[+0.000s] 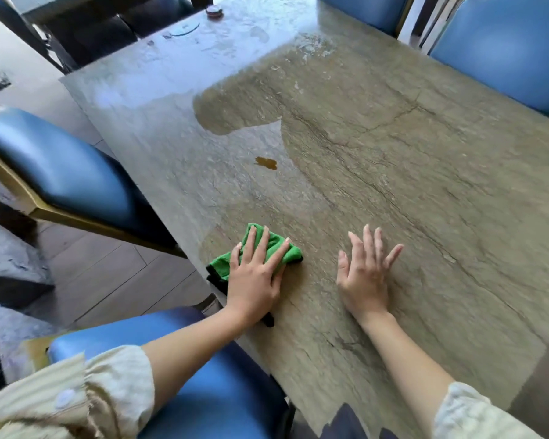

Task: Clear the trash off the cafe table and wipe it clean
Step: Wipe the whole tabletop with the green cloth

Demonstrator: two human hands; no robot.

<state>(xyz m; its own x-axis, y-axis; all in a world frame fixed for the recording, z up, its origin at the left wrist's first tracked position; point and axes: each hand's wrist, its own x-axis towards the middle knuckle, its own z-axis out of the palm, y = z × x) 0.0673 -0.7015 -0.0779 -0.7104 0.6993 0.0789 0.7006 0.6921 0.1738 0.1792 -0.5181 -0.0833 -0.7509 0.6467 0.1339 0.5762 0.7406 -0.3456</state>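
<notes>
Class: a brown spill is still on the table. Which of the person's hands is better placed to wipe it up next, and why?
The left hand. It already presses the green cloth flat on the table, and the brown spill lies straight ahead of it. The right hand rests bare on the stone, farther to the side.

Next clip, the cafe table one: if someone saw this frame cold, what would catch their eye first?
Probably the bright green cloth near the table's left edge, pressed flat under the left hand, with the right hand resting open on the stone table beside it. Next, the small brown spill further out, beyond the cloth and not yet wiped. Blue chairs ring the table.
</notes>
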